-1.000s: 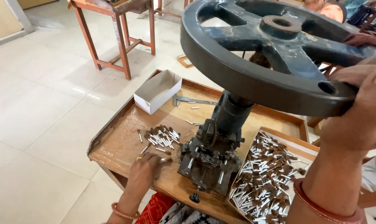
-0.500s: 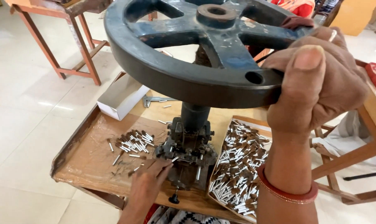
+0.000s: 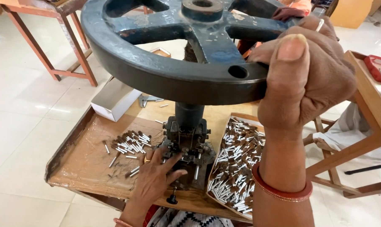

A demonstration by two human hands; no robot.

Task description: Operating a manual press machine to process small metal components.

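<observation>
A big dark iron handwheel [image 3: 169,50] tops a small hand press [image 3: 186,143] on a wooden tray table [image 3: 81,164]. My right hand [image 3: 308,80] grips the wheel's rim at the right, thumb up, a red bangle on the wrist. My left hand [image 3: 156,178] lies at the base of the press with its fingers spread at the die, touching it; I cannot tell if a small piece is under the fingertips. A loose pile of small metal pins [image 3: 129,145] lies left of the press.
A wooden tray full of several small pins [image 3: 236,164] sits right of the press. A white cardboard box [image 3: 114,101] stands at the table's back left. A red-legged stool [image 3: 51,46] is on the tiled floor at the left, a wooden frame [image 3: 367,117] at the right.
The view has shifted closer, with the wheel now filling the top. My right hand has come round on the rim. My left hand has moved from the table onto the press base.
</observation>
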